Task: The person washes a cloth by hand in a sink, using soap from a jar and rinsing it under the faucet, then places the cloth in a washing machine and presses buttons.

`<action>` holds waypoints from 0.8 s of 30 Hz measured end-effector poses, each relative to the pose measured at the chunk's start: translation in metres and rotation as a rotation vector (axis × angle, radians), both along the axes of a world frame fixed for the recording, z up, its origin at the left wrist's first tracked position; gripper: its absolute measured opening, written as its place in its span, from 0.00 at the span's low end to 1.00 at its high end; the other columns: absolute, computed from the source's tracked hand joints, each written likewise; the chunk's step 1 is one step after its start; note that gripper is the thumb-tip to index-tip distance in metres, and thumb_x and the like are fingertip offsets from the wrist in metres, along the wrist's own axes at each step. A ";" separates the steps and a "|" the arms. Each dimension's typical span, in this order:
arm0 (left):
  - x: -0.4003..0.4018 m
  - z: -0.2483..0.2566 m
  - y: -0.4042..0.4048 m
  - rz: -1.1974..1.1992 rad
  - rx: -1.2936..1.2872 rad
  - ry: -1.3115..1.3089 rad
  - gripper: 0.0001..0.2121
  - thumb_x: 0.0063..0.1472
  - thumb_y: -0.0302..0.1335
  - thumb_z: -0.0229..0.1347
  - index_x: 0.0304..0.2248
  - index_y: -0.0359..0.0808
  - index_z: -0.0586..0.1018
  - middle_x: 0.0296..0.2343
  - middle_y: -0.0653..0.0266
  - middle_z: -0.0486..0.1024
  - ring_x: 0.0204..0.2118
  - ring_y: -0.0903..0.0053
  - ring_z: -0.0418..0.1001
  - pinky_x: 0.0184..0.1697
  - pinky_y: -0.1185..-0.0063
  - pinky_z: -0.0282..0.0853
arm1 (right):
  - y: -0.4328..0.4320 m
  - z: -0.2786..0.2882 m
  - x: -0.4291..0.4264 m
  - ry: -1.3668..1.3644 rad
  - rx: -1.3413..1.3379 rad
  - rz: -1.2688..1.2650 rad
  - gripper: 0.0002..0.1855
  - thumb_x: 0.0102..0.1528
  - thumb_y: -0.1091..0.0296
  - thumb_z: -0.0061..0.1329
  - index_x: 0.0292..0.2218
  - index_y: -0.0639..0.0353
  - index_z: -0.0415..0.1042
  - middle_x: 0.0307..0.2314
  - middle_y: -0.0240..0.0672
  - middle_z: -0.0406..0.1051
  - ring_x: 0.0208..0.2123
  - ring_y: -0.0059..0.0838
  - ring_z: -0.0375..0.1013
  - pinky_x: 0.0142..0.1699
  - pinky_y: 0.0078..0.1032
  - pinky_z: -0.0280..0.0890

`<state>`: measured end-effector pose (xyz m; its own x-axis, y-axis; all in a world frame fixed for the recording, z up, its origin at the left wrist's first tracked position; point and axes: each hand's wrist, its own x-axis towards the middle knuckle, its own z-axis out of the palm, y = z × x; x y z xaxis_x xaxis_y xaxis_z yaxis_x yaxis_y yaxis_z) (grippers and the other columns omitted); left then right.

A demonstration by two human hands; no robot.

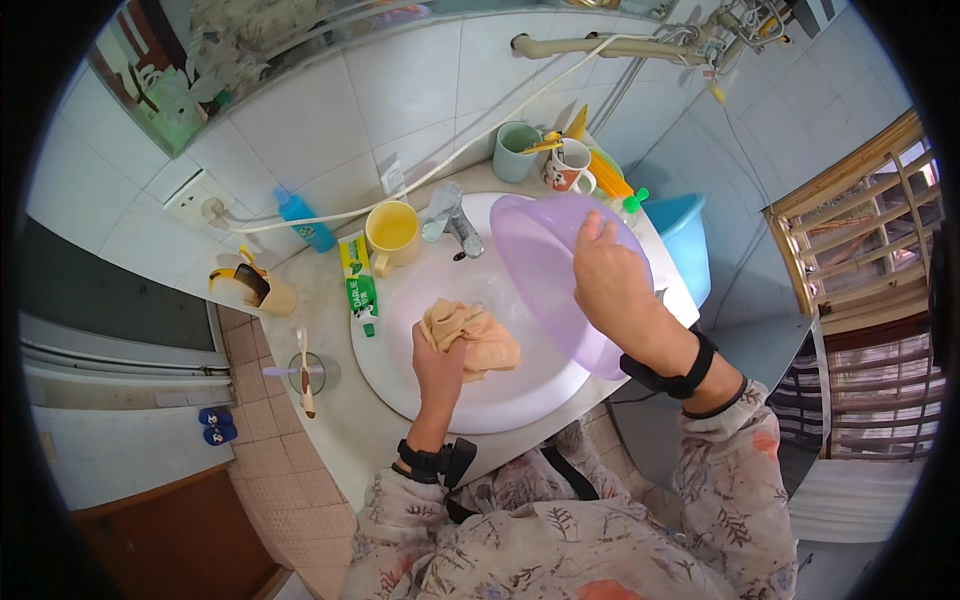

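Over the white washbasin (420,405), my left hand (439,367) grips a bunched, light-brown cloth (476,337). My right hand (615,281) holds the rim of a purple plastic basin (532,262), which is tipped steeply on its side over the right part of the washbasin. At the back stands a chrome faucet (454,217), its spout pointing into the bowl. The right palm and the lower outside of the purple basin are partly hidden.
A yellow mug (393,234) and a toothpaste tube (358,285) sit on the left rim. Nearby are a blue bottle (304,217), a glass with toothbrushes (306,375), a green cup (516,152) and a patterned mug (568,166). A blue bucket (682,240) stands right of the counter.
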<state>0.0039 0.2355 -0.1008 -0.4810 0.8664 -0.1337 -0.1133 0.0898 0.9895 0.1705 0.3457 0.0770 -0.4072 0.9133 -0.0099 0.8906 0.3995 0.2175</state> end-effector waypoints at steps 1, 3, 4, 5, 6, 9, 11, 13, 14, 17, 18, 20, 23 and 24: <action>0.003 0.010 0.000 -0.006 0.038 -0.048 0.17 0.47 0.18 0.49 0.39 0.30 0.63 0.35 0.58 0.68 0.37 0.75 0.68 0.42 0.79 0.64 | 0.000 0.000 0.006 0.028 0.007 -0.022 0.30 0.37 0.78 0.45 0.43 0.81 0.55 0.29 0.59 0.65 0.20 0.38 0.72 0.23 0.24 0.66; 0.009 0.041 0.000 0.003 0.053 -0.106 0.18 0.47 0.18 0.48 0.40 0.30 0.62 0.36 0.60 0.67 0.38 0.76 0.67 0.43 0.80 0.63 | 0.007 -0.005 0.028 0.145 -0.011 -0.007 0.26 0.38 0.77 0.44 0.41 0.79 0.57 0.26 0.58 0.66 0.21 0.38 0.72 0.23 0.25 0.66; 0.012 0.054 0.001 0.024 0.068 -0.162 0.18 0.48 0.18 0.48 0.41 0.30 0.62 0.37 0.61 0.66 0.39 0.77 0.66 0.43 0.81 0.63 | 0.011 -0.010 0.040 0.265 -0.029 0.020 0.22 0.39 0.77 0.43 0.38 0.78 0.60 0.23 0.57 0.67 0.21 0.39 0.72 0.24 0.26 0.66; 0.015 0.062 0.001 0.021 0.069 -0.164 0.18 0.48 0.18 0.48 0.41 0.30 0.62 0.37 0.61 0.66 0.39 0.77 0.66 0.43 0.81 0.63 | 0.016 -0.019 0.056 0.263 -0.028 0.017 0.22 0.39 0.77 0.43 0.38 0.78 0.60 0.23 0.57 0.67 0.21 0.39 0.72 0.24 0.26 0.66; 0.016 0.070 0.002 0.019 0.098 -0.239 0.21 0.47 0.17 0.48 0.43 0.31 0.61 0.39 0.60 0.65 0.41 0.77 0.65 0.45 0.80 0.62 | 0.021 -0.030 0.071 0.362 -0.073 0.009 0.19 0.40 0.76 0.42 0.36 0.77 0.61 0.20 0.54 0.66 0.20 0.39 0.71 0.22 0.26 0.66; 0.021 0.062 0.012 -0.014 0.138 -0.363 0.23 0.47 0.17 0.49 0.45 0.31 0.59 0.41 0.60 0.65 0.44 0.76 0.64 0.47 0.79 0.61 | 0.025 -0.039 0.080 0.641 -0.413 -0.280 0.15 0.42 0.73 0.43 0.32 0.75 0.64 0.16 0.45 0.65 0.12 0.34 0.67 0.16 0.27 0.61; 0.025 0.048 0.016 -0.054 0.149 -0.410 0.24 0.47 0.18 0.50 0.46 0.31 0.59 0.41 0.60 0.65 0.44 0.76 0.64 0.47 0.79 0.61 | 0.020 -0.070 0.092 0.946 -0.645 -0.577 0.16 0.41 0.71 0.44 0.33 0.74 0.65 0.14 0.43 0.66 0.12 0.32 0.66 0.16 0.29 0.61; 0.031 0.029 0.023 -0.095 0.018 -0.361 0.26 0.47 0.19 0.50 0.47 0.31 0.57 0.41 0.60 0.64 0.44 0.76 0.64 0.47 0.78 0.61 | 0.010 -0.128 0.111 1.191 -0.709 -0.686 0.18 0.42 0.71 0.47 0.36 0.71 0.65 0.13 0.35 0.63 0.08 0.24 0.62 0.11 0.22 0.55; 0.030 0.017 0.026 -0.102 0.013 -0.360 0.26 0.47 0.19 0.50 0.47 0.31 0.57 0.41 0.60 0.64 0.44 0.76 0.64 0.47 0.78 0.61 | 0.000 -0.133 0.102 1.271 -0.775 -0.777 0.18 0.43 0.72 0.46 0.38 0.69 0.64 0.13 0.34 0.63 0.08 0.23 0.61 0.11 0.20 0.53; 0.024 -0.014 0.034 -0.209 -0.100 -0.197 0.28 0.48 0.20 0.51 0.48 0.31 0.55 0.40 0.60 0.65 0.44 0.76 0.64 0.46 0.78 0.61 | -0.022 -0.182 0.094 1.534 -0.752 -0.847 0.17 0.45 0.71 0.46 0.38 0.67 0.64 0.14 0.34 0.63 0.08 0.22 0.60 0.11 0.18 0.52; 0.022 -0.017 0.034 -0.266 -0.166 -0.010 0.29 0.47 0.22 0.52 0.49 0.32 0.54 0.40 0.57 0.65 0.44 0.73 0.64 0.45 0.76 0.62 | -0.027 -0.189 0.090 1.544 -0.747 -0.865 0.17 0.45 0.71 0.46 0.38 0.67 0.64 0.14 0.34 0.63 0.08 0.22 0.60 0.11 0.18 0.52; 0.021 -0.023 0.033 -0.340 -0.234 0.184 0.30 0.47 0.24 0.52 0.49 0.32 0.53 0.39 0.55 0.66 0.43 0.69 0.65 0.44 0.74 0.63 | -0.037 -0.201 0.087 1.609 -0.725 -0.834 0.17 0.47 0.68 0.46 0.38 0.69 0.63 0.14 0.35 0.64 0.08 0.23 0.62 0.11 0.19 0.54; 0.021 -0.005 0.029 -0.607 -0.643 0.755 0.32 0.47 0.30 0.54 0.50 0.33 0.53 0.39 0.46 0.64 0.40 0.58 0.66 0.40 0.67 0.64 | -0.048 -0.202 0.085 1.263 -0.695 -0.744 0.20 0.48 0.65 0.47 0.38 0.71 0.61 0.16 0.38 0.66 0.10 0.25 0.65 0.12 0.22 0.57; 0.024 0.000 0.025 -0.561 -0.655 0.877 0.31 0.48 0.31 0.54 0.50 0.33 0.54 0.39 0.46 0.64 0.40 0.57 0.65 0.39 0.66 0.64 | -0.050 -0.213 0.094 1.288 -0.727 -0.746 0.24 0.48 0.61 0.48 0.39 0.72 0.59 0.16 0.40 0.66 0.10 0.27 0.66 0.12 0.22 0.59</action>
